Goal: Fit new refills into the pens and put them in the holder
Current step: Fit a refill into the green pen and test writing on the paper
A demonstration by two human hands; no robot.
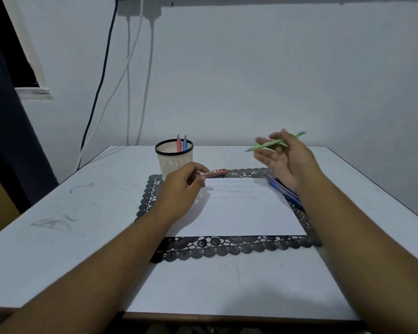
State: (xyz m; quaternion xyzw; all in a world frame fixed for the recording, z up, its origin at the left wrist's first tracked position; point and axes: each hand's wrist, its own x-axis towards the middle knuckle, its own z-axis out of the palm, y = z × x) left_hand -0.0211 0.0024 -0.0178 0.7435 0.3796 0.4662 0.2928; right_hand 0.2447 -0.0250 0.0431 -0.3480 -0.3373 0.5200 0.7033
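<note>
White worktop (pixel 58 249), pale wall. Right hand (pixel 285 160) grip pinching green pen (pixel 273 142); left hand (pixel 179 189) pinching red refill pack (pixel 215 173). Probably refitting: next, opening pen. Holder (pixel 174 157) near.

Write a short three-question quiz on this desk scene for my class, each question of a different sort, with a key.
1. True or false: the right hand holds a green pen up above the table.
2. How many pens stand in the holder?
A. none
B. two
C. five
3. Fill in: the left hand pinches a small red ______ by one end.

Key
1. True: the pen lies across its fingers, clear of the white sheet.
2. B: a red pen and a blue pen.
3. packet; it looks like a refill packet, but the print is too blurred to read.
</note>
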